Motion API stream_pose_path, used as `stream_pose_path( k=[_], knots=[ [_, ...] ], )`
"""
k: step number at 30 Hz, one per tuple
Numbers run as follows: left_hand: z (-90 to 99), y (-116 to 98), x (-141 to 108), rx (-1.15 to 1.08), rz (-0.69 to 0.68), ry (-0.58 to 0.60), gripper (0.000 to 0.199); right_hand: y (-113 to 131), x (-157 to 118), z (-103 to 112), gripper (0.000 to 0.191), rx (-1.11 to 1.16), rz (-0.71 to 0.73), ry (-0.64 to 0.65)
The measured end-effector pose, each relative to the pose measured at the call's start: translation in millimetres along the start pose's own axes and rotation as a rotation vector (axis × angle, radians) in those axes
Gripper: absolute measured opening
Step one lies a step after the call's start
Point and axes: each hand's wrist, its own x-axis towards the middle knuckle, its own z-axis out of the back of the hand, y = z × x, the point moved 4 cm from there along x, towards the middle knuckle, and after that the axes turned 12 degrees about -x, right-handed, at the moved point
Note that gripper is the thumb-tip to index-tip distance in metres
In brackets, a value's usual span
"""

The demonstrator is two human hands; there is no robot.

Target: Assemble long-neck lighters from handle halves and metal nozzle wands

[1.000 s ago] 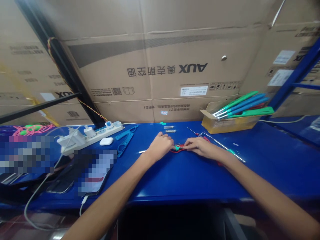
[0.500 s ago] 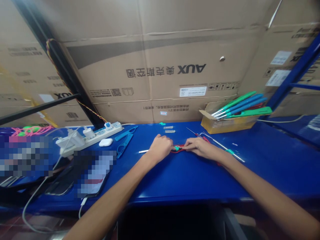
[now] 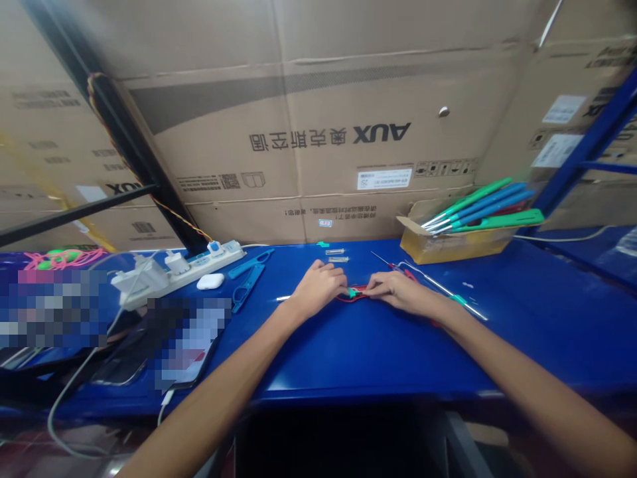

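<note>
Both forearms are slanting inward over the desk's front edge; well in from it, the left hand and right hand are facing each other, apparently both pinching.

Brown cardboard behind a shiny blue tabletop, black post at left.

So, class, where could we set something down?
Free: the blue tabletop between left forearm and right forearm, up to the near edge; also well right of the silver rod, nearer than the cardboard box. Crowded: the left end, with power strip and white case, and around left hand, right hand and green piece.
</note>
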Motion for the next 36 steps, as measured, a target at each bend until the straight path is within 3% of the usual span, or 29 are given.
stream_pose_path(
  k=[20, 28, 36],
  knots=[
    [-2.3, -4, -1, 0.096, -0.003, 0.032, 0.021, 3, 0, 0, 0.029, -0.033, 0.011, 0.010],
    [-1.2, -9, -3, 0.148, -0.091, 0.017, 0.023, 5, 0, 2, 0.031, -0.069, -0.010, 0.030],
    [3.5, -3, -5, 0.046, -0.058, 0.058, 0.020, 8, 1, 12, 0.035, -0.036, -0.041, 0.040]
  ],
)
